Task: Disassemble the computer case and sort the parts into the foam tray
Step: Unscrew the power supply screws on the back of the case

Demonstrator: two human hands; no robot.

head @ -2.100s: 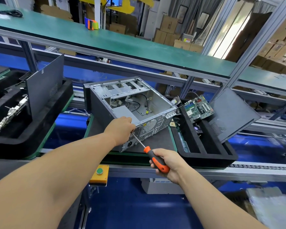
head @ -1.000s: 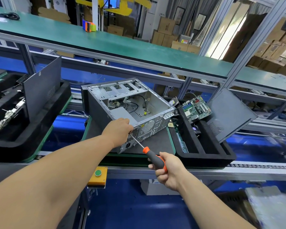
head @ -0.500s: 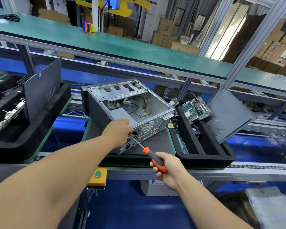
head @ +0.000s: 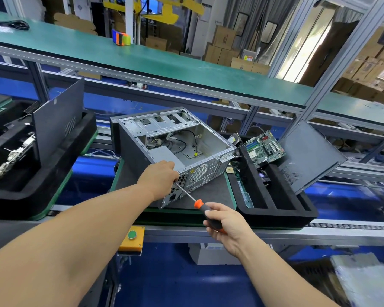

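An open metal computer case (head: pixel 208 149) lies on a dark mat at the middle of the bench, its power supply (head: pixel 164 156) still inside near the rear corner. My left hand (head: pixel 159 176) rests closed on that rear corner of the case. My right hand (head: pixel 223 222) grips an orange-and-black screwdriver (head: pixel 198 203) whose tip meets the rear panel just under my left hand. To the right sits the black foam tray (head: pixel 275 209), with a green motherboard (head: pixel 264 149) and a dark side panel (head: pixel 308 156) leaning in it.
A second black foam tray (head: pixel 20 185) at the left holds another side panel (head: pixel 58 125) and a board. A yellow box with a green button (head: pixel 131 238) hangs below the bench edge. A green shelf (head: pixel 164 63) runs overhead behind the case.
The view shifted slightly. My right hand turned on the screwdriver handle and regripped; the tip stayed at the case's rear panel. My left hand stayed on the corner.
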